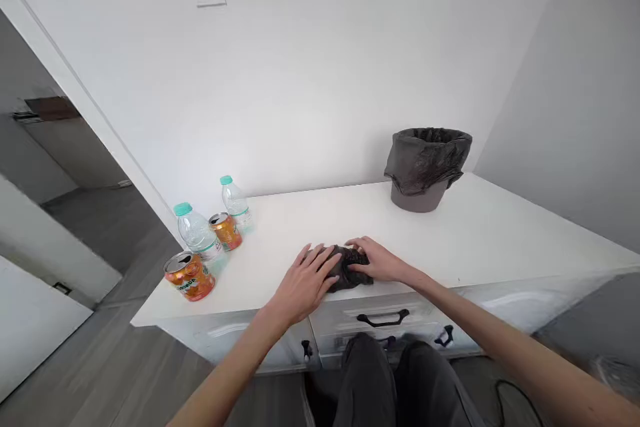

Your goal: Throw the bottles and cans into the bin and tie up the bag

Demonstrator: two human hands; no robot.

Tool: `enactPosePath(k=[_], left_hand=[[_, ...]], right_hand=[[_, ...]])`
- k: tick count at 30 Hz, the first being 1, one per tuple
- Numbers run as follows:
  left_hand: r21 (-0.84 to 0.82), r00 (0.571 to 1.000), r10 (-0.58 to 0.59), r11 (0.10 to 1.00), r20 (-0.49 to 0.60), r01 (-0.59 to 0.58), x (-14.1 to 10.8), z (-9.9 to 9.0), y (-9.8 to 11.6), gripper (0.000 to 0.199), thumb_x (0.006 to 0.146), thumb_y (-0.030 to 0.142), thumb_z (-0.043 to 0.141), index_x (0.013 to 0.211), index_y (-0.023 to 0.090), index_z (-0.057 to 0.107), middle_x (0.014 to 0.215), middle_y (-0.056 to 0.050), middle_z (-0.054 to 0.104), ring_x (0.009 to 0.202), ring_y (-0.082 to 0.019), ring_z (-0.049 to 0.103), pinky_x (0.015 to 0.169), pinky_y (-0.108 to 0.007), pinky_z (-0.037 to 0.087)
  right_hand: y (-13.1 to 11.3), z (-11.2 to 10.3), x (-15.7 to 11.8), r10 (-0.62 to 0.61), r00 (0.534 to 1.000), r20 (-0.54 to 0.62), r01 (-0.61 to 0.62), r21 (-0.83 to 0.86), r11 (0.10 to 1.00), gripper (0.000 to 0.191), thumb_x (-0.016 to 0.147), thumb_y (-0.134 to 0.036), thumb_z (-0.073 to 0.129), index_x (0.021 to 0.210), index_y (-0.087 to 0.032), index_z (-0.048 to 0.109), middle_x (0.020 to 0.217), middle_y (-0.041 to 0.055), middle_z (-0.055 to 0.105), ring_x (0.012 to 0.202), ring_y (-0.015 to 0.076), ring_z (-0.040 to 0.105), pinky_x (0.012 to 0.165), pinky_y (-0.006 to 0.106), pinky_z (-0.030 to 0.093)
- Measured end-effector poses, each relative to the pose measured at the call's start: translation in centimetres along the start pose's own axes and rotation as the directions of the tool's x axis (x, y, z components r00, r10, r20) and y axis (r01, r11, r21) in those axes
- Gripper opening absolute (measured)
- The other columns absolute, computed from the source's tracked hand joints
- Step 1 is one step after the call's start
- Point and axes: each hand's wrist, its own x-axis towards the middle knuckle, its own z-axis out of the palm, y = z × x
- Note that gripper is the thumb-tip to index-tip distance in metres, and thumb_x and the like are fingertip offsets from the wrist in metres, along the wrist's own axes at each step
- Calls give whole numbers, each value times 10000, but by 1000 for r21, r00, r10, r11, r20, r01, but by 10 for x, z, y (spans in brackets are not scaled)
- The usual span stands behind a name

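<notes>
A dark, crumpled bundle, seemingly a black plastic bag (343, 273), lies near the front edge of the white countertop (310, 220). My left hand (305, 283) rests over its left end, fingers stretched out and spread. At the other end, my right hand (373, 260) has its thumb and fingers bent around the bag. The palms hide part of the bundle.
A grey trash bin (420, 200) lined with a black bag (423, 163) stands at the back right. On the left are two orange cans (193, 277) and two clear bottles (197, 230) with teal caps. Drawers with black handles (383, 319) are below.
</notes>
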Motion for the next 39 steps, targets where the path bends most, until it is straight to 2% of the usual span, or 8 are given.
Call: enactPosePath(k=[5, 9, 12, 16, 23, 29, 35, 39], left_hand=[[-65, 999, -37, 997, 12, 37, -21, 29, -12, 585, 1097, 468, 307, 1654, 306, 225, 1687, -20, 341, 1566, -232, 314, 1267, -467, 305], [-99, 998, -65, 993, 4, 65, -30, 36, -12, 586, 1105, 423, 284, 1665, 302, 164, 1705, -1, 290, 1588, -217, 253, 1279, -459, 287], [-105, 996, -87, 991, 6, 87, -31, 37, -10, 564, 1104, 403, 291, 1653, 287, 232, 1695, -13, 322, 1587, -230, 259, 1283, -485, 279], [-103, 997, -79, 992, -3, 78, -30, 37, -10, 503, 1099, 358, 320, 1595, 312, 390, 1658, -20, 406, 1577, -254, 287, 1284, -533, 274], [-143, 997, -73, 987, 0, 72, -29, 31, -14, 553, 1093, 421, 330, 1631, 298, 295, 1676, -17, 371, 1577, -236, 288, 1277, -513, 290], [-201, 995, -93, 976, -33, 84, -31, 28, -15, 610, 1087, 447, 337, 1662, 326, 173, 1691, 3, 332, 1575, -228, 293, 1285, -493, 281], [-335, 975, -209, 926, -74, 173, -39, 38, -19, 548, 1058, 503, 417, 1587, 364, 382, 1701, 10, 317, 1582, -245, 273, 1280, -495, 313], [-411, 915, -387, 857, -118, 310, -46, 45, -36, 462, 1074, 468, 380, 1483, 298, 512, 1718, -34, 281, 1580, -249, 282, 1272, -505, 333]], right_hand=[[14, -10, 9, 18, 1000, 13, -17, -39, 999, 337, 903, -384, 704, 1193, -213, 691, 1148, 107, 695, 1070, 289, 656, 938, 410, 525], [6, -12, 13, 62, 990, -125, -68, -41, 997, 425, 909, -274, 657, 1330, -220, 641, 1265, 120, 662, 1106, 271, 670, 914, 401, 550], [-27, 4, 12, -91, 929, -359, 34, -161, 986, 495, 1000, -270, 503, 1495, -256, 521, 1473, 119, 562, 1354, 287, 543, 1117, 491, 451], [-74, 43, 7, -329, 925, -188, 234, -400, 886, 507, 1080, -424, 374, 1524, -218, 505, 1631, 119, 431, 1554, 314, 292, 1272, 577, 213], [-61, 68, 2, -54, 992, -113, -3, -452, 892, 614, 1105, -517, 155, 1616, -263, 381, 1705, 102, 280, 1592, 297, 211, 1278, 628, 145], [-44, 72, 4, -12, 998, -63, -16, -432, 902, 650, 1088, -582, 120, 1655, -298, 266, 1734, 36, 166, 1611, 267, 114, 1293, 598, 126], [-45, 76, 0, 2, 998, -70, -32, -428, 903, 688, 1076, -616, 114, 1656, -279, 268, 1736, 45, 165, 1612, 278, 109, 1293, 581, 136], [-58, 88, -11, -30, 976, -216, -76, -466, 882, 657, 1085, -588, 142, 1652, -288, 286, 1749, 60, 97, 1614, 317, 46, 1280, 624, 93]])
